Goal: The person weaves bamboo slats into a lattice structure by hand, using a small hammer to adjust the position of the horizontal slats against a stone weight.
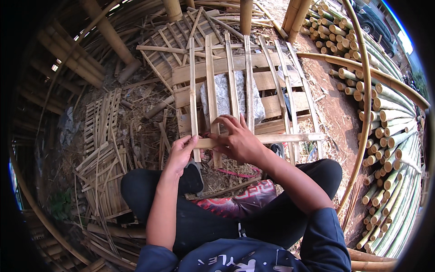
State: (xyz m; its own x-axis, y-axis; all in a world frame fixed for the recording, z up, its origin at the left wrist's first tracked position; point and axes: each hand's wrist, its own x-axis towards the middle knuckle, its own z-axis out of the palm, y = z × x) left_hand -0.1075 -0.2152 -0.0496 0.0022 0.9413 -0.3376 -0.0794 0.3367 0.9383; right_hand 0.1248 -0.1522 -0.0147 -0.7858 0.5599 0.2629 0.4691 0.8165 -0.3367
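Observation:
Several long, flat bamboo strips (193, 90) lie side by side, pointing away from me, over a low platform of wooden boards (267, 81). A grey stone (222, 96) rests on the boards under the middle strips. A bamboo crosspiece (290, 137) runs sideways across their near ends. My left hand (180, 153) pinches the left end of this crosspiece, where it meets the leftmost strip. Just to its right, my right hand (238, 139) has bent fingers closed around the crosspiece at the second strip; its fingertips are partly hidden.
Bamboo lattice panels (102, 120) lie at the left, and another (167, 41) lies beyond the platform. Cut bamboo poles (389, 122) are stacked on the right. Curved bamboo (366, 90) rises beside me. A red-and-dark printed sack (253, 198) lies between my crossed legs.

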